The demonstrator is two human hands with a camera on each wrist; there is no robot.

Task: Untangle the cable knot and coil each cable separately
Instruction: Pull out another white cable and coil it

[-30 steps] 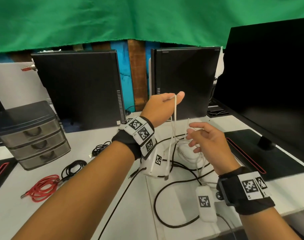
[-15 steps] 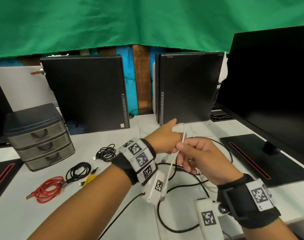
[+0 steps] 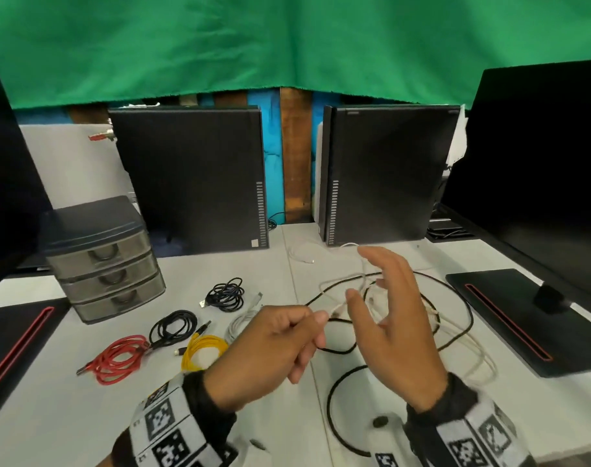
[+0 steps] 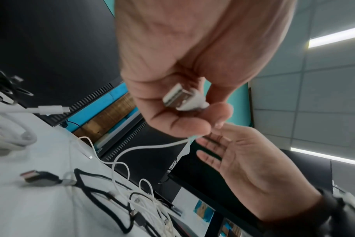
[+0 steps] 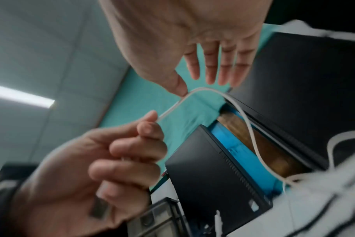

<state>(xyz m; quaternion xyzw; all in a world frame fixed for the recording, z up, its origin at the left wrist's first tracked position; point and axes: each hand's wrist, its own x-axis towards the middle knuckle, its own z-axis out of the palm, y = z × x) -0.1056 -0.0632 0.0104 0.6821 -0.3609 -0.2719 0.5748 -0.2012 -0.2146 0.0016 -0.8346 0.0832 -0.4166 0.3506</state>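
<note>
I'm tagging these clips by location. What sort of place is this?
Probably an office or computer lab: two desktop towers stand on a white desk, monitors flank it, and coiled cables lie alongside.

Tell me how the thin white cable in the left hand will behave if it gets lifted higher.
The white cable sags in loose curves from the left hand, so it is probably floppy and light. Lower down it crosses the black cable on the table, so lifting would likely drag that tangle along.
</note>
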